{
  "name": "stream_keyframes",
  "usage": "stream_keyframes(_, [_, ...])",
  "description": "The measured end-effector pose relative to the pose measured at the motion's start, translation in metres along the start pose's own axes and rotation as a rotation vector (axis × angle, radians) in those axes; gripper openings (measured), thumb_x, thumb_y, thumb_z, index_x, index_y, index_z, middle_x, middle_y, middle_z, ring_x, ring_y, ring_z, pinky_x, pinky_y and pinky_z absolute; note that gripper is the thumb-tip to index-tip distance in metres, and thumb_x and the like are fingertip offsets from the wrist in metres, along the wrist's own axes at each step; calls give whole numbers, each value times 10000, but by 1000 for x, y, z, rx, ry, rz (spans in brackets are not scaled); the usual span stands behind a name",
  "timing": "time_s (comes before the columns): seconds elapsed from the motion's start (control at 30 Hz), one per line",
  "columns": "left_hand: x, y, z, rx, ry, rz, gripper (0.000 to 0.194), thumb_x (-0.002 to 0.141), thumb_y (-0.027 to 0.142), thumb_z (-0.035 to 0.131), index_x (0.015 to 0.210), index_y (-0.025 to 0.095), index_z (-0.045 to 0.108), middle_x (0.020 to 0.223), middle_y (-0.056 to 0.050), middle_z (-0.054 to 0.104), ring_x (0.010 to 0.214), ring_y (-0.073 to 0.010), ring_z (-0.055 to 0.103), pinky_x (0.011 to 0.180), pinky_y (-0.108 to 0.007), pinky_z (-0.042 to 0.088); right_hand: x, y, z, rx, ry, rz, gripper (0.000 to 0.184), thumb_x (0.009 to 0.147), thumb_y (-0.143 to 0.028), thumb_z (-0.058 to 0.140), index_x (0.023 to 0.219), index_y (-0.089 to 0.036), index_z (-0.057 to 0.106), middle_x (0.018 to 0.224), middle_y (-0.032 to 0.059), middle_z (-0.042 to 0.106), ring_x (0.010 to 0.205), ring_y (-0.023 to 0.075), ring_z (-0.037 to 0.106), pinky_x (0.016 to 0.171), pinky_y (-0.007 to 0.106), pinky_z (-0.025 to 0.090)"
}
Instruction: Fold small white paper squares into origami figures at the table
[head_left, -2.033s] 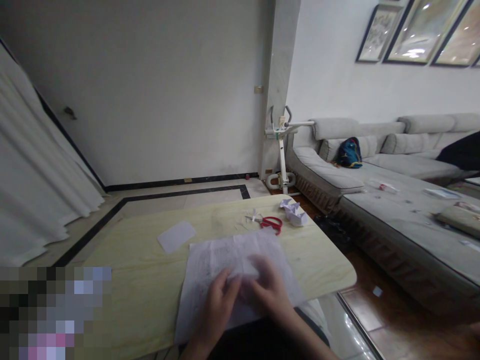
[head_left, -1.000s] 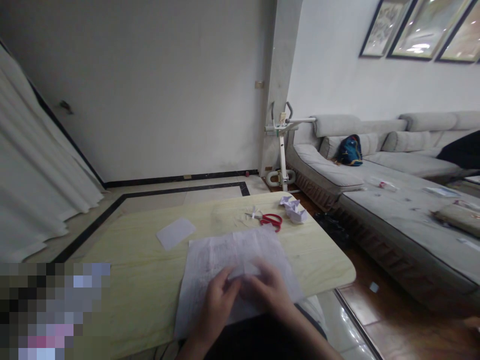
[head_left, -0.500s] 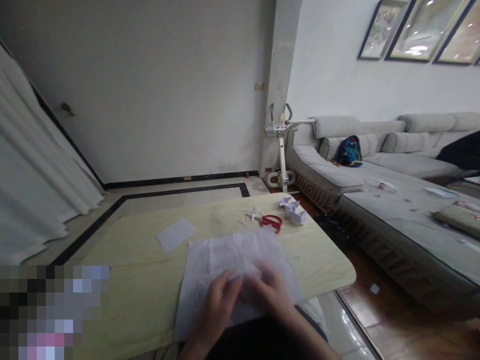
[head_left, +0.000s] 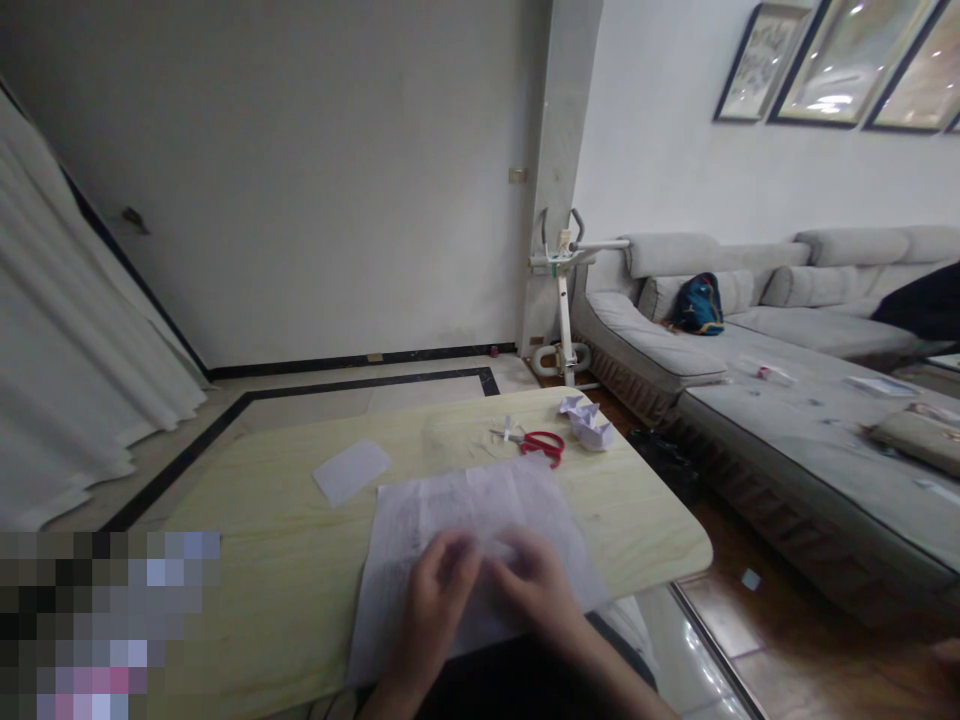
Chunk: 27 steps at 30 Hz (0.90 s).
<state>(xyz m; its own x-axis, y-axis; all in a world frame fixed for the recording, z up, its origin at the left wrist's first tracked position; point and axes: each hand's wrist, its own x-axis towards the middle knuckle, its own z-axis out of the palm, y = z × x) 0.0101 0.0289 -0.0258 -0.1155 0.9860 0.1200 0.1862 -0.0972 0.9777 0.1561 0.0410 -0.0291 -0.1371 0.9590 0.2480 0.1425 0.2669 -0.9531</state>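
Note:
My left hand (head_left: 442, 580) and my right hand (head_left: 536, 578) are close together over a large printed sheet of paper (head_left: 442, 505) at the table's near edge. Their fingers pinch a small piece of white paper (head_left: 496, 548) between them; the fingers hide most of it and its shape is blurred. Beyond the sheet lie scissors with red handles (head_left: 543, 442), their blades pointing left beside a small white scrap (head_left: 508, 427). A blank white paper rectangle (head_left: 352, 471) rests to the left of the scissors.
Several folded white paper shapes (head_left: 589, 424) stand at the far right of the pale wooden table (head_left: 285, 570). To the right is a grey sofa (head_left: 787, 420) with a blue backpack (head_left: 699, 303). White exercise equipment (head_left: 564, 310) stands behind the table.
My right hand's fingers have curled in closer to the left hand, and the small paper is now more hidden between them. Everything on the table lies as before.

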Motion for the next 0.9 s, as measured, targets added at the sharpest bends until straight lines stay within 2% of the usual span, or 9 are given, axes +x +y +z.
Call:
stream_keyframes(0.17, [1, 0, -4, 2, -23, 16, 245, 791, 424, 631, 809, 190, 701, 783, -42, 739, 797, -250, 696, 733, -317, 565, 0, -3, -1, -1, -28, -44, 179, 813, -329, 645, 755, -161, 663, 696, 14, 617, 652, 159, 544, 605, 261, 432])
stream_keyframes(0.27, [2, 3, -6, 6, -33, -6, 249, 781, 429, 630, 730, 193, 690, 714, -30, 720, 737, -242, 683, 681, -305, 557, 1, -3, -3, 68, -37, 8, 203, 799, -359, 666, 752, -163, 636, 646, -16, 558, 575, 130, 489, 537, 237, 399])
stream_keyframes(0.37, [2, 3, -5, -1, -26, -50, 262, 733, 436, 662, 737, 176, 696, 707, -41, 726, 716, -244, 681, 653, -304, 555, 1, -3, -4, 150, -73, 74, 267, 798, -409, 677, 711, -168, 600, 602, -39, 502, 527, 111, 443, 493, 223, 363])
stream_keyframes(0.5, [2, 2, -3, -45, -41, -70, 255, 721, 422, 676, 747, 169, 697, 690, -35, 724, 680, -222, 676, 611, -273, 539, 1, -2, -6, 266, -94, 108, 334, 790, -464, 700, 682, -164, 601, 622, -23, 547, 577, 127, 493, 542, 232, 399])
stream_keyframes(0.67, [0, 1, -6, -100, -117, -86, 259, 781, 418, 656, 825, 170, 718, 730, -30, 737, 703, -203, 679, 610, -243, 522, 1, 0, -7, 364, -145, 111, 315, 804, -477, 700, 801, -162, 685, 725, 8, 652, 677, 164, 578, 651, 266, 460])
stream_keyframes(0.9, [1, -3, -2, -63, -74, -25, 194, 752, 367, 660, 781, 176, 683, 674, -12, 705, 638, -188, 656, 575, -247, 521, 3, 1, -8, 334, -128, 97, 325, 782, -485, 719, 750, -163, 685, 673, 0, 635, 643, 156, 571, 617, 258, 458])
